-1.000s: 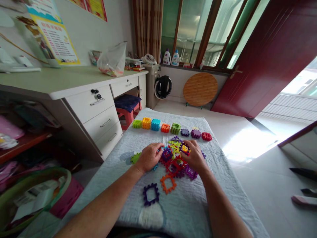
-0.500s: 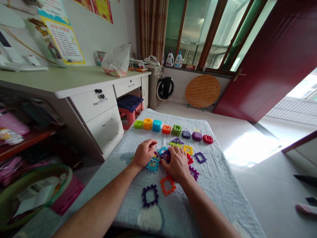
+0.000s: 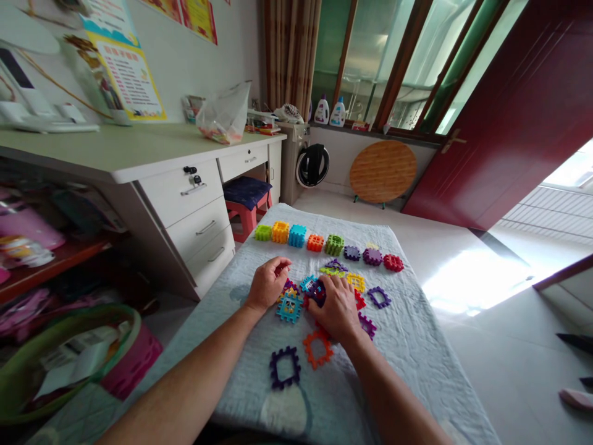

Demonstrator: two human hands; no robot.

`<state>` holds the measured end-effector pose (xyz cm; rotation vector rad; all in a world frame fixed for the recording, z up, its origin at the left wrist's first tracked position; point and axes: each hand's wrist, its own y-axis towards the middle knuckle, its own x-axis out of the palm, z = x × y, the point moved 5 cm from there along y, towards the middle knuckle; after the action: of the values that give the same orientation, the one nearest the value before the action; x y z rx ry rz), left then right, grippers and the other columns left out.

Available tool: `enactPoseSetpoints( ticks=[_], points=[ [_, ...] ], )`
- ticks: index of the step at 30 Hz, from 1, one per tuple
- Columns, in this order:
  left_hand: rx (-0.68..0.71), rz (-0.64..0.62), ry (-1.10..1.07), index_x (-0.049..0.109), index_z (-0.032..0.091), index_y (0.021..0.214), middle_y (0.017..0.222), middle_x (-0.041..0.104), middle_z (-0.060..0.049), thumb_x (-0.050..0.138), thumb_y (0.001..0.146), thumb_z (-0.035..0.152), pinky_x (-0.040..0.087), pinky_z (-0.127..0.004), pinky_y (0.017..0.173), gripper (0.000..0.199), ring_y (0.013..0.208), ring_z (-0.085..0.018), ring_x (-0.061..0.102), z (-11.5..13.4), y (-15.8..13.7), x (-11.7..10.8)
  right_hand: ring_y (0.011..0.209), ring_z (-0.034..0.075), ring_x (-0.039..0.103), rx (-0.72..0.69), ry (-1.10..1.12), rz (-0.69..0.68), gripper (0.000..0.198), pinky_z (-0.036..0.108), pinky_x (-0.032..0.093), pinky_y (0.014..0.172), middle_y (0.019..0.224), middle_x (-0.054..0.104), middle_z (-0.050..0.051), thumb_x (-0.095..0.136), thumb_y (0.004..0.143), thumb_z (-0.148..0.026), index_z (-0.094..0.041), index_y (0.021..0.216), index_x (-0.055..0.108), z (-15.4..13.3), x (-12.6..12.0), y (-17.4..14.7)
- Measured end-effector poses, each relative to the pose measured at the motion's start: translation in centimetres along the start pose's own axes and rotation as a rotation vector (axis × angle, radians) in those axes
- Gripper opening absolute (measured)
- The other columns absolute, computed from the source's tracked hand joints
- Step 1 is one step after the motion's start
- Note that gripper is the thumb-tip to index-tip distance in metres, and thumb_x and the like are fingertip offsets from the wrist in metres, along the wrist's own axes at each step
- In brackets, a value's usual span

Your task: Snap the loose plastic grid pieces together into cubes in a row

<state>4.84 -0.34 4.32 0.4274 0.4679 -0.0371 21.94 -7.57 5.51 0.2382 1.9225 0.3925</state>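
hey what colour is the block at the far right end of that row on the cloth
Red; the block shows best in the head view.

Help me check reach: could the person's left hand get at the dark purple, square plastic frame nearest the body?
Probably yes: the dark purple, square plastic frame lies uncovered on the pale blue cloth, and the left hand could likely draw back past the turquoise square plastic piece.

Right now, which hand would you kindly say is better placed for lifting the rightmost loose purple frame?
Probably the right: the right hand is much closer to the purple frame, though now over a dark piece; the left hand is on the opposite side.
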Motion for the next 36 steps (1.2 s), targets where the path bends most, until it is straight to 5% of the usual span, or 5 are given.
enactPoseSetpoints(
  ticks=[3, 7, 11, 20, 36],
  points=[
    [-0.029, 0.019, -0.011, 0.063, 0.017, 0.092, 0.086, 0.070, -0.004, 0.048, 0.081, 0.022, 0.052, -0.028, 0.076, 0.019, 0.080, -0.017, 0.066, -0.2, 0.1, -0.4, 0.095, 0.026, 0.052, 0.051, 0.063, 0.069, 0.041, 0.041, 0.040, 0.087, 0.101, 0.061, 0.009, 0.062, 0.071, -0.034, -0.021, 0.110, 0.060, 3.5, -2.2, 0.7],
    [-0.060, 0.029, -0.039, 0.062, 0.017, 0.091, 0.083, 0.070, -0.004, 0.049, 0.080, 0.024, 0.052, -0.026, 0.072, 0.018, 0.077, -0.017, 0.066, -0.5, 0.2, -0.6, 0.087, 0.023, 0.057, 0.305, 0.044, 0.181, 0.043, 0.037, 0.043, 0.082, 0.098, 0.063, 0.009, 0.059, 0.070, -0.038, -0.017, 0.108, 0.063, 11.8, -6.7, 0.6],
    [-0.065, 0.032, -0.050, 0.062, 0.017, 0.091, 0.083, 0.070, -0.004, 0.050, 0.080, 0.026, 0.051, -0.026, 0.073, 0.018, 0.078, -0.017, 0.067, -0.8, 0.3, -0.6, 0.078, 0.021, 0.058, 0.434, -0.060, 0.062, 0.038, 0.032, 0.044, 0.072, 0.085, 0.063, 0.007, 0.059, 0.070, -0.041, -0.016, 0.099, 0.067, 16.6, -7.6, -0.6],
    [-0.076, 0.019, -0.041, 0.062, 0.018, 0.091, 0.084, 0.071, -0.003, 0.050, 0.080, 0.029, 0.052, -0.026, 0.073, 0.020, 0.079, -0.017, 0.067, -0.8, 0.3, -0.6, 0.076, 0.021, 0.056, 0.346, -0.273, -0.068, 0.035, 0.030, 0.040, 0.064, 0.084, 0.061, 0.007, 0.064, 0.068, -0.042, -0.020, 0.095, 0.067, 15.1, -4.2, -1.4],
    [-0.080, -0.004, -0.063, 0.062, 0.017, 0.092, 0.085, 0.071, -0.003, 0.051, 0.080, 0.027, 0.052, -0.025, 0.073, 0.019, 0.080, -0.017, 0.067, -0.9, 0.3, -0.4, 0.097, 0.025, 0.051, 0.313, -0.139, -0.143, 0.050, 0.035, 0.039, 0.082, 0.108, 0.058, 0.008, 0.058, 0.069, -0.026, -0.018, 0.118, 0.055, 15.9, -3.6, -1.4]
  ],
)
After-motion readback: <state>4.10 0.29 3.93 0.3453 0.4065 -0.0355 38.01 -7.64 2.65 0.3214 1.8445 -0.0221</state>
